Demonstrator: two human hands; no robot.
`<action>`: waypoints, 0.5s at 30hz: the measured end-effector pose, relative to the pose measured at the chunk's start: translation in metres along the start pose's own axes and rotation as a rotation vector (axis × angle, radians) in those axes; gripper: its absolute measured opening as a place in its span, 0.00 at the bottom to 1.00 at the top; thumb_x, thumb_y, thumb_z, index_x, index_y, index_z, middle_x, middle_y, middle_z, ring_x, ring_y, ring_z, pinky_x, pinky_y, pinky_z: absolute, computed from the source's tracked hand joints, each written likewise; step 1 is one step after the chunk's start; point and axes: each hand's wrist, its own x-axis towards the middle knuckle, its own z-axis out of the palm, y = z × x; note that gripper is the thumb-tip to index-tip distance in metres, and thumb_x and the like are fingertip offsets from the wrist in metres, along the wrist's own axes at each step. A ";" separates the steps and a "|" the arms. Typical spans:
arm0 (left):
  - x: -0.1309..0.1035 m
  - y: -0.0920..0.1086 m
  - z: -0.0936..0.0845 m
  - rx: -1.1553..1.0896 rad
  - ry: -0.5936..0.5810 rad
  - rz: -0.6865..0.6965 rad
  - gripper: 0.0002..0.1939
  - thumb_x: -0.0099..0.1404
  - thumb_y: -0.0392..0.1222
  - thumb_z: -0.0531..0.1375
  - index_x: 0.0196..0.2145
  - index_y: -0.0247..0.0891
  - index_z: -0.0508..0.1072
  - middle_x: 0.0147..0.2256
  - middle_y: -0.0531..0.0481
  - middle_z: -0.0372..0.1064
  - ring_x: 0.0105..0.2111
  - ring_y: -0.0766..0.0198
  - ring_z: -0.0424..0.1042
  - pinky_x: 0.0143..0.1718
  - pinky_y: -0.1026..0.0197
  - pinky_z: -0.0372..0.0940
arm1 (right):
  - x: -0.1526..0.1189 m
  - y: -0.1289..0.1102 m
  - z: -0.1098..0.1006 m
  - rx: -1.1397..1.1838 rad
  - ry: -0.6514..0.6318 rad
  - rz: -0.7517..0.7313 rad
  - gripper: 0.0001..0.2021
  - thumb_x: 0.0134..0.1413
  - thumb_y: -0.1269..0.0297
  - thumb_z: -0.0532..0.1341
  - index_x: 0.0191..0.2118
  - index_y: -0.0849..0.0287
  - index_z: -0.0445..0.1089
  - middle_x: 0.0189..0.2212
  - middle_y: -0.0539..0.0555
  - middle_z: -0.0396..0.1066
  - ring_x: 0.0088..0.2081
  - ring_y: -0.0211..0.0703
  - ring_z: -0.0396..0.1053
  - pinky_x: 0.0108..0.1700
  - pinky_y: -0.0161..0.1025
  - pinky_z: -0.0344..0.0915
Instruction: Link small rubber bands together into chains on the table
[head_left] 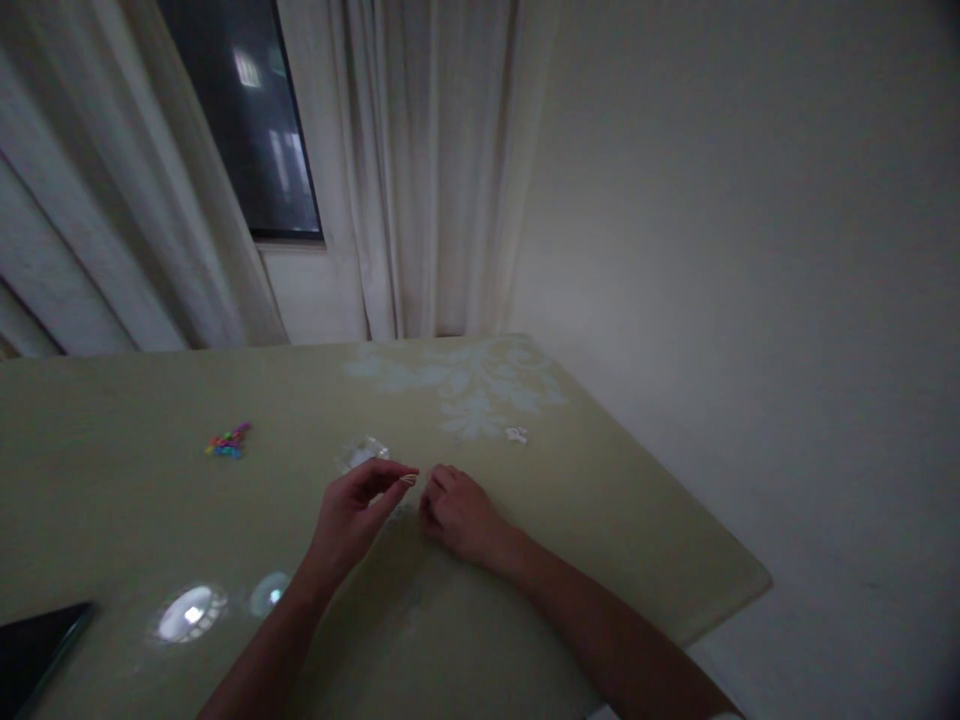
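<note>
Near the middle of the table, my left hand [361, 505] pinches small white pieces [409, 480] between thumb and fingertips. Just to its right, my right hand [459, 510] has its fingers curled together, close to the tabletop. Whatever those fingers hold, if anything, is hidden. Behind my left hand lies a clear plastic bag [365, 452], partly covered by that hand. A few small white pieces [517, 435] rest on the table beyond my right hand.
Small multicoloured pieces [229, 441] lie in a pile on the left of the pale green table [600, 500]. A dark flat object [37, 650] occupies the near left corner. Curtains, a window and a wall stand behind the table.
</note>
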 end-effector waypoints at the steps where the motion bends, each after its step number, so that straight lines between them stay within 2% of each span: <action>1: 0.000 0.000 0.000 -0.001 0.000 0.001 0.07 0.62 0.45 0.69 0.36 0.41 0.82 0.35 0.47 0.83 0.34 0.59 0.82 0.40 0.61 0.77 | -0.001 0.001 -0.003 0.077 0.021 0.007 0.03 0.60 0.71 0.64 0.40 0.62 0.73 0.41 0.58 0.68 0.45 0.48 0.66 0.50 0.43 0.64; 3: -0.001 -0.001 -0.001 -0.002 -0.001 -0.002 0.07 0.61 0.44 0.70 0.36 0.41 0.83 0.35 0.47 0.83 0.34 0.60 0.82 0.38 0.62 0.76 | -0.002 0.002 -0.011 0.321 0.098 0.043 0.02 0.63 0.69 0.62 0.39 0.61 0.71 0.39 0.54 0.67 0.42 0.44 0.66 0.46 0.40 0.64; 6: -0.003 -0.003 0.001 -0.004 -0.035 -0.011 0.06 0.61 0.43 0.69 0.36 0.41 0.82 0.32 0.49 0.82 0.32 0.61 0.81 0.36 0.63 0.76 | -0.005 0.003 -0.026 0.685 0.203 0.112 0.08 0.67 0.60 0.60 0.39 0.59 0.69 0.36 0.50 0.64 0.37 0.40 0.64 0.40 0.36 0.62; 8: -0.004 -0.003 0.003 -0.004 -0.081 -0.015 0.05 0.62 0.44 0.69 0.35 0.41 0.82 0.31 0.49 0.82 0.31 0.61 0.81 0.35 0.64 0.75 | -0.007 0.001 -0.033 0.826 0.216 0.126 0.12 0.67 0.55 0.60 0.39 0.59 0.69 0.35 0.49 0.63 0.35 0.39 0.63 0.38 0.36 0.61; 11: -0.005 -0.002 0.006 -0.024 -0.134 -0.008 0.06 0.63 0.44 0.69 0.34 0.40 0.82 0.31 0.49 0.82 0.32 0.60 0.81 0.36 0.62 0.76 | -0.009 -0.006 -0.037 0.911 0.189 0.122 0.15 0.66 0.49 0.60 0.40 0.59 0.70 0.35 0.50 0.63 0.36 0.39 0.63 0.38 0.37 0.60; 15: -0.006 -0.001 0.009 -0.090 -0.127 -0.011 0.06 0.62 0.45 0.69 0.35 0.40 0.82 0.44 0.43 0.83 0.41 0.56 0.83 0.44 0.56 0.77 | -0.010 -0.013 -0.036 0.917 0.163 0.134 0.18 0.65 0.45 0.60 0.37 0.58 0.70 0.35 0.50 0.63 0.36 0.40 0.62 0.38 0.37 0.62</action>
